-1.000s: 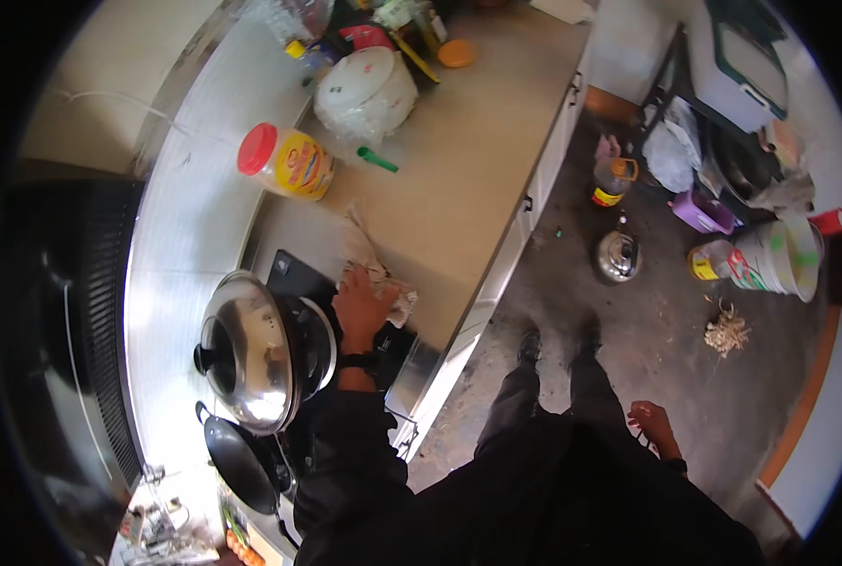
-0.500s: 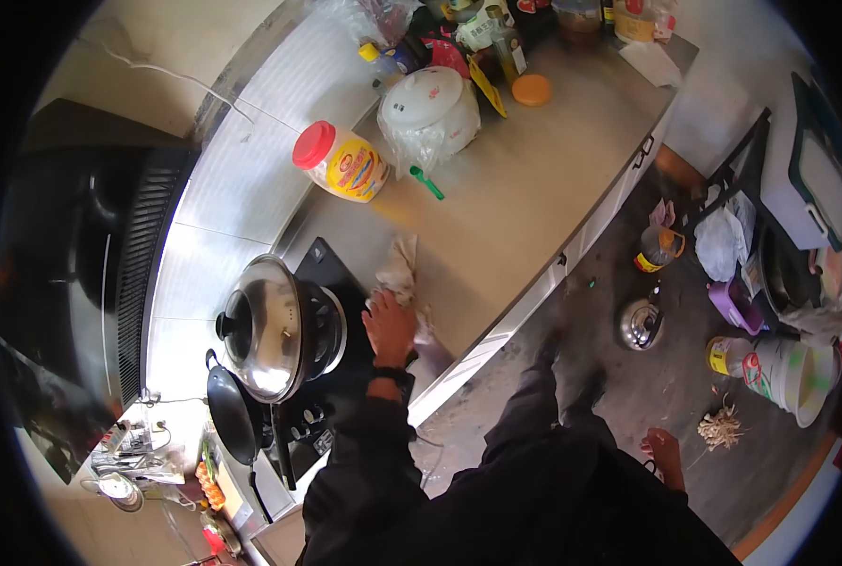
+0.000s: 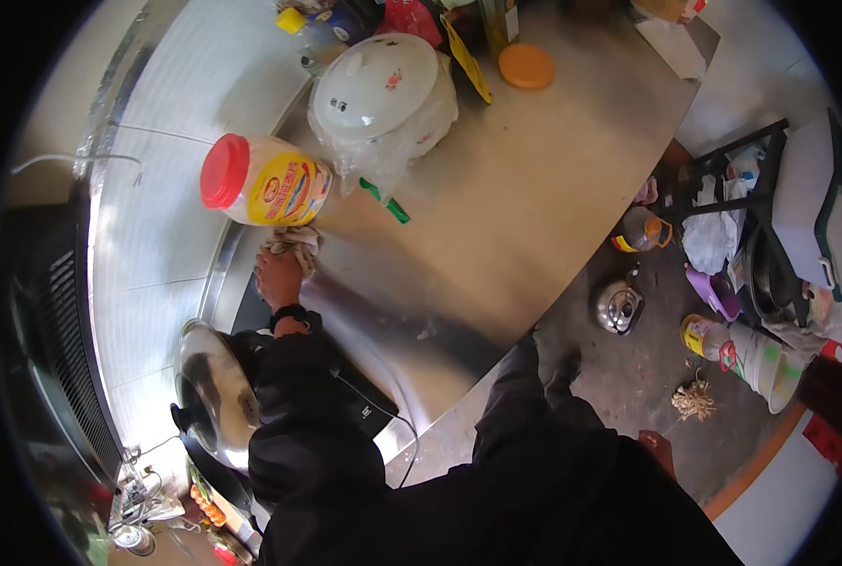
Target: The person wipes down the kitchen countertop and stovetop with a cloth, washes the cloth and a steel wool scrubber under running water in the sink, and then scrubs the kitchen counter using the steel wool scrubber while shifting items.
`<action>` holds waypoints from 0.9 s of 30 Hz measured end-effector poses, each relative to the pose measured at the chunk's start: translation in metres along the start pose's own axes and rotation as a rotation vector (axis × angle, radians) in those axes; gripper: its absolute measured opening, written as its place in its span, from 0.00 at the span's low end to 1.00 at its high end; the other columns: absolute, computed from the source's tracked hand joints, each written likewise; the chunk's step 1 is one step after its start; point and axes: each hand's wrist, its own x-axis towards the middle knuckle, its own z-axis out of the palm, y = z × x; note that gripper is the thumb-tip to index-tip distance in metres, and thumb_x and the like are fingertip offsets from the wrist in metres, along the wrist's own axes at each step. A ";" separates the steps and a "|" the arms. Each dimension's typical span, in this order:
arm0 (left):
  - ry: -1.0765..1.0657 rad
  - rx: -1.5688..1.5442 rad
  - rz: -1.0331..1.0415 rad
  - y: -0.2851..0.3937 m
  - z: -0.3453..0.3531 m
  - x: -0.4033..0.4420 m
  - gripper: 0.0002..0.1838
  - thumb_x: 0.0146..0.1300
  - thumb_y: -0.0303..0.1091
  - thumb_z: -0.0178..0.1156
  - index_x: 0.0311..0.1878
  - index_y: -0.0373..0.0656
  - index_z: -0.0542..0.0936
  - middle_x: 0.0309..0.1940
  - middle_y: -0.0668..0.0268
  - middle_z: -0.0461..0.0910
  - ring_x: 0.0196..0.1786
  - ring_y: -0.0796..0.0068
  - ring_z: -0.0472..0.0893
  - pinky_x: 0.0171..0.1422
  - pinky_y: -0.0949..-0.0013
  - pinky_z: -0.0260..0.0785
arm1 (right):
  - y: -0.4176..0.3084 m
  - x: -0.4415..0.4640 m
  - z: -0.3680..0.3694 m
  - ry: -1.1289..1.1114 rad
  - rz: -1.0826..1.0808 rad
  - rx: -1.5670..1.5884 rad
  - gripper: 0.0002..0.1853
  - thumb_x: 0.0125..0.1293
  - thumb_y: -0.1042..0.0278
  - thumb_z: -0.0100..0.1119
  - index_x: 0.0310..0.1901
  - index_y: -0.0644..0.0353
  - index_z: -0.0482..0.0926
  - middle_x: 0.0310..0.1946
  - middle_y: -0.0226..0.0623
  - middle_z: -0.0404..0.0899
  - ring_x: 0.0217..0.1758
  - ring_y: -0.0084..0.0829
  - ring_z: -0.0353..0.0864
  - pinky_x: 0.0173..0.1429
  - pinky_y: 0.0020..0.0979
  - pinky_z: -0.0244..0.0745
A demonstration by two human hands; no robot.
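On the metal countertop (image 3: 496,198), my left hand (image 3: 279,275) presses down on a crumpled, stained cloth (image 3: 298,243), its fingers closed over it. Right beside the cloth lies a big plastic jar (image 3: 284,184) with a red lid and yellow label. A white lidded pot (image 3: 378,90) wrapped in clear plastic stands farther along, and a small green plastic piece (image 3: 385,200) lies in front of it. My right hand (image 3: 658,453) hangs low at my side, away from the counter; my dark clothing hides part of it, and its fingers are not clear.
A lidded steel wok (image 3: 215,391) stands on the black stove beside my left arm. An orange lid (image 3: 526,66) and bottles are farther along the counter. On the floor are a steel kettle (image 3: 619,307), an oil jug (image 3: 640,229), a white bucket (image 3: 765,368) and garlic-like bulbs (image 3: 693,401).
My left hand has slid the cloth from near the stove's front side to the wall side, up against the jar. The view has shifted closer to the counter.
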 end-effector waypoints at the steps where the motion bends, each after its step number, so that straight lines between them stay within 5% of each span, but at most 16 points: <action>1: -0.033 -0.018 -0.017 0.000 0.001 0.006 0.32 0.64 0.48 0.49 0.66 0.35 0.67 0.62 0.49 0.71 0.62 0.46 0.73 0.65 0.47 0.65 | -0.009 0.002 0.002 0.021 0.010 0.024 0.19 0.67 0.58 0.58 0.51 0.65 0.79 0.36 0.41 0.85 0.34 0.31 0.86 0.39 0.29 0.77; 10: -0.168 -0.013 -0.003 0.012 -0.028 -0.053 0.34 0.63 0.46 0.51 0.70 0.38 0.63 0.67 0.51 0.67 0.67 0.46 0.68 0.66 0.44 0.63 | -0.001 0.028 -0.026 -0.016 -0.094 0.032 0.19 0.67 0.55 0.59 0.51 0.63 0.79 0.35 0.39 0.86 0.33 0.29 0.86 0.38 0.27 0.76; 15: 0.045 -0.105 0.153 0.038 -0.014 -0.141 0.30 0.63 0.44 0.53 0.66 0.36 0.66 0.65 0.45 0.68 0.65 0.39 0.69 0.69 0.48 0.62 | 0.020 0.049 -0.057 -0.074 -0.112 -0.021 0.20 0.67 0.55 0.59 0.51 0.63 0.79 0.35 0.39 0.86 0.33 0.28 0.86 0.37 0.27 0.76; 27: -0.018 -0.346 0.267 0.227 -0.079 -0.319 0.31 0.64 0.44 0.56 0.68 0.40 0.66 0.71 0.50 0.62 0.72 0.38 0.59 0.74 0.44 0.52 | 0.106 0.063 -0.129 0.028 -0.175 0.266 0.17 0.69 0.59 0.58 0.51 0.61 0.79 0.37 0.37 0.85 0.35 0.29 0.86 0.40 0.29 0.79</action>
